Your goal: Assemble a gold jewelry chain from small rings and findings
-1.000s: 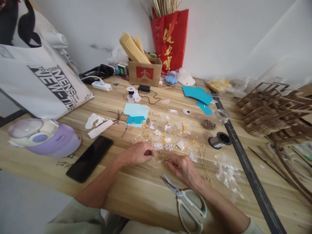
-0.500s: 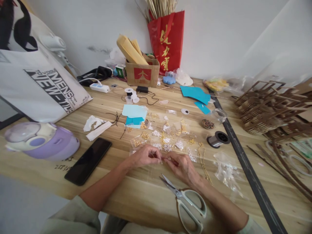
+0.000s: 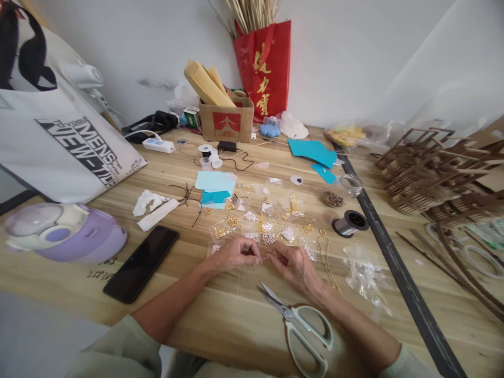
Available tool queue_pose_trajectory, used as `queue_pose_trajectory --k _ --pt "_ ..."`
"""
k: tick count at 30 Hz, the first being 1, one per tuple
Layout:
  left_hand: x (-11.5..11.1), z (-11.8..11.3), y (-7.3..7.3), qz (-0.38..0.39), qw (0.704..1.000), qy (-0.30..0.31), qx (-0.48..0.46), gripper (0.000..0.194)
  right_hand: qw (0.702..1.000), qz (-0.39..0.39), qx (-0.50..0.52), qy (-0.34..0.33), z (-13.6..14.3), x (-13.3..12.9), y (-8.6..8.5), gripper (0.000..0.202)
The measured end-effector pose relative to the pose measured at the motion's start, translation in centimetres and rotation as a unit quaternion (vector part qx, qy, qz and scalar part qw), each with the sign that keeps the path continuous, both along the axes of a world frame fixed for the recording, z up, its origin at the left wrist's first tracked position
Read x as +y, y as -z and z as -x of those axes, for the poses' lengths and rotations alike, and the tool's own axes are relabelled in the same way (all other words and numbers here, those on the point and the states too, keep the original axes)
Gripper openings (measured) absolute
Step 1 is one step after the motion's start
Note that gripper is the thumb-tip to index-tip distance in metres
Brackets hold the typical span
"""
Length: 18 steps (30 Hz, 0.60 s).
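Observation:
My left hand (image 3: 241, 253) is closed in a pinch above the table, its fingertips close to those of my right hand (image 3: 289, 261), which is pinched too. What the fingertips hold is too small to make out; a faint thin line hangs below my left hand. Just beyond the hands lie small clear bags of silver beads (image 3: 269, 237) and gold beads (image 3: 232, 220). Scissors (image 3: 289, 313) with pale handles lie partly opened below my right hand. A gold chain (image 3: 323, 252) rests right of that hand, near a spool of grey wire (image 3: 350, 224).
A black phone (image 3: 142, 264) and a purple-and-white device (image 3: 66, 232) are on the left. Blue paper sheets (image 3: 216, 184), a cardboard box (image 3: 227, 123) and a red bag (image 3: 263, 68) stand or lie farther back. Brown wooden models (image 3: 437, 173) occupy the right, beyond a black strip (image 3: 397, 262).
The fingertips of my two hands have drawn slightly apart. My view has shifted a little; the scissors and beads lie as before.

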<state>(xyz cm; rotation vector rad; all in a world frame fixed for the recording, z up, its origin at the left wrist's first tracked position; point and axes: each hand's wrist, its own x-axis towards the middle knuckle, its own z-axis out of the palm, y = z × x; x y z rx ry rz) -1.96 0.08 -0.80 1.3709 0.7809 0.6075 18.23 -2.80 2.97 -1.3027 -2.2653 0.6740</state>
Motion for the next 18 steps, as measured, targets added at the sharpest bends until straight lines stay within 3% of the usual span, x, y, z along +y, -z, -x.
queue_pose_trajectory --k 8,15,18 --pt "0.2 0.1 0.6 -0.012 1.000 -0.012 0.018 0.026 0.999 -0.008 -0.040 0.024 -0.7 0.7 -0.4 0.017" --pt "0.2 0.1 0.4 -0.012 1.000 -0.013 0.020 0.024 0.976 -0.012 -0.218 -0.020 -1.6 0.6 -1.8 0.013" --pt "0.1 0.2 0.2 -0.014 1.000 -0.011 0.024 0.024 0.967 -0.038 -0.251 -0.009 -2.1 0.3 -2.6 0.013"
